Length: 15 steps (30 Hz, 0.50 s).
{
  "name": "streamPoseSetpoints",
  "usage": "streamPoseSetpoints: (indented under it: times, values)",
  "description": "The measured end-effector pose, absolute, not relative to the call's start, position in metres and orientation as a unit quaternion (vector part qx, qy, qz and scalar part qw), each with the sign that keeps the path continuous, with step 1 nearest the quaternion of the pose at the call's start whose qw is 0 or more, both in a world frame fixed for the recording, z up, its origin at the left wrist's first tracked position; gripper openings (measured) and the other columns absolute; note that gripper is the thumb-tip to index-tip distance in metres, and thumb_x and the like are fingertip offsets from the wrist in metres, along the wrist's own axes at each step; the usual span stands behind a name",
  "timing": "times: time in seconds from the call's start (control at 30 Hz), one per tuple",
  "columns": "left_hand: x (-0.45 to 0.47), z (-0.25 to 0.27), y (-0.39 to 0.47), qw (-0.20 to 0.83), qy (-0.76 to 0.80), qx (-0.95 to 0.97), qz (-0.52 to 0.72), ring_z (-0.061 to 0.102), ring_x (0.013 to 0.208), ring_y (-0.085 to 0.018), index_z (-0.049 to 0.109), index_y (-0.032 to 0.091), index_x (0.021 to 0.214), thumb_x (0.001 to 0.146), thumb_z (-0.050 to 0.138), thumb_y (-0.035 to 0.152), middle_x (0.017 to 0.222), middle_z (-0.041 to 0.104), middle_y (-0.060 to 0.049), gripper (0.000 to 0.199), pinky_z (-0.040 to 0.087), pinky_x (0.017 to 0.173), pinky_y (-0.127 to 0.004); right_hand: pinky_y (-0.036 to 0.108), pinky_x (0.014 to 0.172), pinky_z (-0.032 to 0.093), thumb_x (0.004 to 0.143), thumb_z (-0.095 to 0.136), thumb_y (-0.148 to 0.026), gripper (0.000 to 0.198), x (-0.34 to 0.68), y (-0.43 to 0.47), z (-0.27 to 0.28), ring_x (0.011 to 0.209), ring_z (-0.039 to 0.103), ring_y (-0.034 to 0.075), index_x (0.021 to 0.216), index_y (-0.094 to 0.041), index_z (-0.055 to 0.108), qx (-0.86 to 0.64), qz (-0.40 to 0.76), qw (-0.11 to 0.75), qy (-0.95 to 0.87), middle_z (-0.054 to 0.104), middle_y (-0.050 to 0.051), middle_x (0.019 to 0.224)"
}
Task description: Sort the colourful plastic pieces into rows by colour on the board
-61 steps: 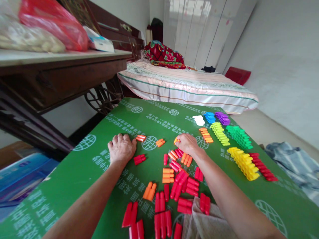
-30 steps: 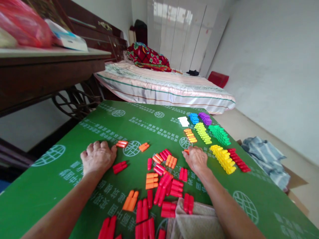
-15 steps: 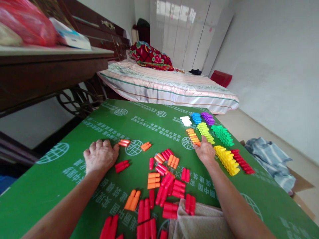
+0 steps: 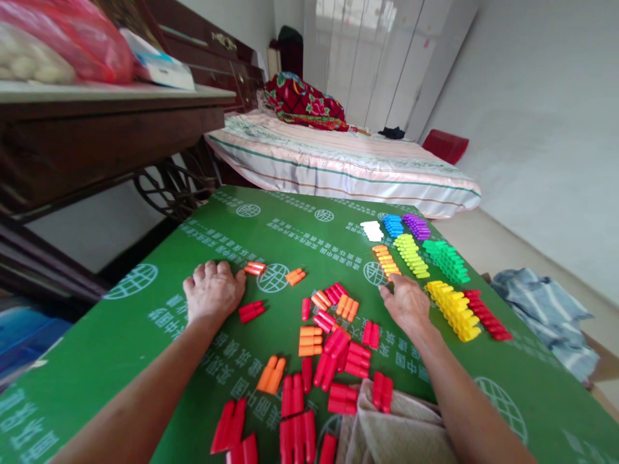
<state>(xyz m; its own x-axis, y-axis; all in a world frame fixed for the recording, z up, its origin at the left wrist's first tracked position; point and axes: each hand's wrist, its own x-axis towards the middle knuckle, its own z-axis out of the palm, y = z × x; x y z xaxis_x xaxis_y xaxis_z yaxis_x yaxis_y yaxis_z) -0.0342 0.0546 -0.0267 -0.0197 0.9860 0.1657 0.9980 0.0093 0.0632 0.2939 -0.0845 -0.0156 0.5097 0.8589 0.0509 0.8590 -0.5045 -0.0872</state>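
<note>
While the left hand (image 4: 214, 293) lies palm down in the head view, fingers slightly spread on the green printed board (image 4: 309, 241) just beside an orange building block (image 4: 255, 268), the right hand (image 4: 407, 303) is at the near end of the orange block row (image 4: 385, 260); whether its fingertips pinch the end piece, I cannot tell. Loose red blocks (image 4: 333, 351) lie between the forearms, near a folded cloth (image 4: 387, 428).

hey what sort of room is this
Most likely a bedroom: there's a bed with a red floral blanket on it, and what look like white wardrobe doors behind.
</note>
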Motion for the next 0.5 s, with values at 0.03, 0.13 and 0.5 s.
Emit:
streamPoseSetpoints:
  times: [0.03,0.13,0.5]
  values:
    - [-0.034,-0.027,0.054,0.038,-0.709,-0.699,-0.082,0.038,0.128,-0.039,0.053,0.008,0.118,0.088,0.027,0.048,0.132,0.050,-0.022,0.056,0.035,0.103,-0.053,0.031,0.082,0.047,0.093,0.048,-0.038,0.034,0.288,-0.087,-0.013,0.108,0.061,0.023,0.118,-0.020,0.062,-0.858,0.014,0.050,-0.511,0.067,0.011,0.113]
    - [-0.033,-0.026,0.052,0.037,-0.710,-0.698,-0.083,0.038,0.128,-0.039,0.054,0.007,0.118,0.088,0.027,0.047,0.132,0.050,-0.023,0.056,0.035,0.102,-0.053,0.030,0.079,0.047,0.092,0.049,-0.038,0.032,0.270,-0.091,-0.004,0.099,0.064,0.022,0.115,-0.021,0.064,-0.834,0.061,0.063,-0.544,0.070,0.007,0.105]
    - [-0.032,-0.026,0.052,0.036,-0.713,-0.694,-0.092,0.039,0.127,-0.038,0.055,0.007,0.117,0.087,0.028,0.046,0.131,0.051,-0.023,0.056,0.035,0.102,-0.053,0.030,0.086,0.044,0.082,0.065,-0.026,0.034,0.229,-0.097,0.003,0.105,0.059,0.022,0.115,-0.021,0.062,-0.736,0.102,0.053,-0.667,0.067,0.006,0.109]
